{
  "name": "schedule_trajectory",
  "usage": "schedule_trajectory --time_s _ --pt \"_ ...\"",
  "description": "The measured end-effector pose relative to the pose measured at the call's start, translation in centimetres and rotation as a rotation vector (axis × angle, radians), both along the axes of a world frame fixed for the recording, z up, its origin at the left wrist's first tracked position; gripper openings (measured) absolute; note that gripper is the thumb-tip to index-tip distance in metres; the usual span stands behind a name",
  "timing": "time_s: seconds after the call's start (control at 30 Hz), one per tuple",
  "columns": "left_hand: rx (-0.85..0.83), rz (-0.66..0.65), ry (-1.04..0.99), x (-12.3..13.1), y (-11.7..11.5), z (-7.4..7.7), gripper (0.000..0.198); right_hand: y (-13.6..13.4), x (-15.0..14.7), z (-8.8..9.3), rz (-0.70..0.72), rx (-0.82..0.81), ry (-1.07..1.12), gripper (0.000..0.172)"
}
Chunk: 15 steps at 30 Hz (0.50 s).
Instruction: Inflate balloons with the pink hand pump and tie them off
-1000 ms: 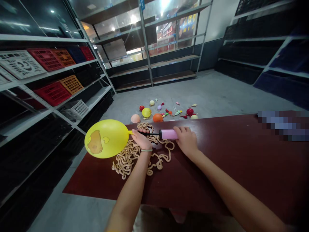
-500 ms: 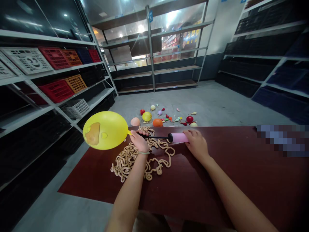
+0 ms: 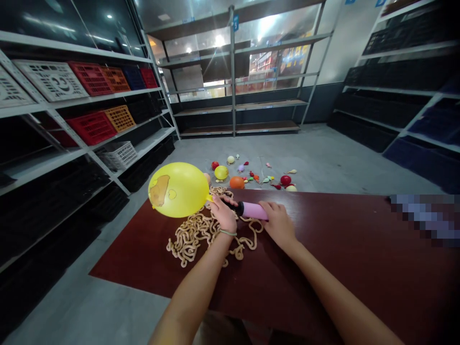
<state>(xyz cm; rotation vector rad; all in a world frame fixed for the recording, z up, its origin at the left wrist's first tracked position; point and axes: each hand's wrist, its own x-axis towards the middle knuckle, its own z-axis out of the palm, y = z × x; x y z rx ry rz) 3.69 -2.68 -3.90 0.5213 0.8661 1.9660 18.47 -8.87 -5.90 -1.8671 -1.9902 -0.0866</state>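
A yellow inflated balloon (image 3: pixel 185 187) with a brown printed figure points left, its neck at the fingers of my left hand (image 3: pixel 224 215). That hand is closed around the balloon's neck and the black end of a hand pump; its fingers partly cover the join. My right hand (image 3: pixel 279 224) wraps the far end of the pump's pink barrel (image 3: pixel 252 211). The black collar of the barrel now sits right beside my left hand. Below both hands, a heap of tan, curly, rope-like strands (image 3: pixel 189 237) lies on the dark red table (image 3: pixel 323 268).
Small balloons, among them an orange one (image 3: pixel 237 182) and a dark red one (image 3: pixel 285 180), lie on the floor beyond the table. Shelves with crates, one a red crate (image 3: pixel 91 128), stand at left. A metal rack (image 3: pixel 233 86) is behind. A blurred patch (image 3: pixel 424 215) covers the table's right.
My right hand has pushed the pink barrel left toward my left hand, so the black rod between them no longer shows. The view has shifted; the balloon and left hand appear farther right.
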Motion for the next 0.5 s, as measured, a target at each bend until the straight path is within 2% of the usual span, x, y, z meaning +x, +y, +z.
schedule_trajectory --time_s 0.13,0.3,0.4,0.5 --pt "0.025 -0.014 0.006 -1.1 0.8 0.5 0.028 0.5 3.7 -0.4 -0.033 0.051 -0.059 0.051" --pt "0.004 0.071 -0.049 -3.4 1.6 1.0 0.023 0.6 7.2 -0.1 -0.113 0.141 -0.150 0.042" --pt "0.009 0.121 -0.071 -4.0 1.3 1.3 0.022 0.4 6.4 0.4 -0.150 0.128 -0.151 0.038" --pt "0.017 0.134 -0.089 -3.7 0.8 1.4 0.021 -0.1 3.7 1.0 -0.193 0.084 -0.139 0.040"
